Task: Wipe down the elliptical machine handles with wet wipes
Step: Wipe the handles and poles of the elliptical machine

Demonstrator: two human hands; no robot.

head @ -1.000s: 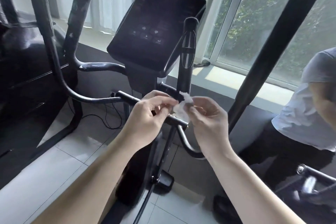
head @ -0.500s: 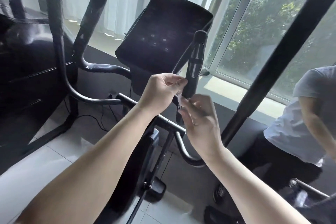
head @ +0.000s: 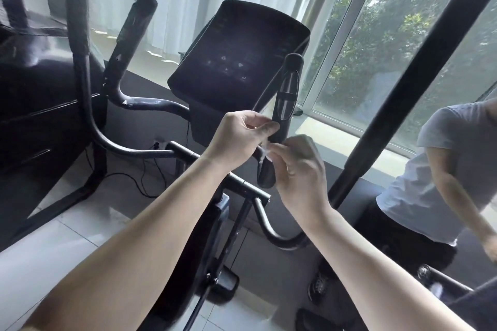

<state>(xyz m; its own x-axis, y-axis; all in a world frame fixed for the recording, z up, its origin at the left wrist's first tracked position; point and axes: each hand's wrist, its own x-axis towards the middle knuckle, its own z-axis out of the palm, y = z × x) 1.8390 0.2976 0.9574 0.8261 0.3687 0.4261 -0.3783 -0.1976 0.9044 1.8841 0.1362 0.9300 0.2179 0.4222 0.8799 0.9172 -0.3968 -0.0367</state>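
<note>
Both hands have come up to the right handle [head: 286, 97]. The wet wipe [head: 265, 152], spread wider a second ago, is now a small bunch. The right hand [head: 298, 169] pinches it in its fingers, just beside the handle. The left hand [head: 239, 137] has curled fingers, but I cannot tell if they hold the wipe. Wiping looks ready to start.

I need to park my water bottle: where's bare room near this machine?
Bare tiled floor lies lower left, between the black frame leg and the elliptical. The sunlit window sill between console and slanted pole looks free. Crowded: floor cable, left hand and right hand pinching the wet wipe at the grip, seated person right.
</note>
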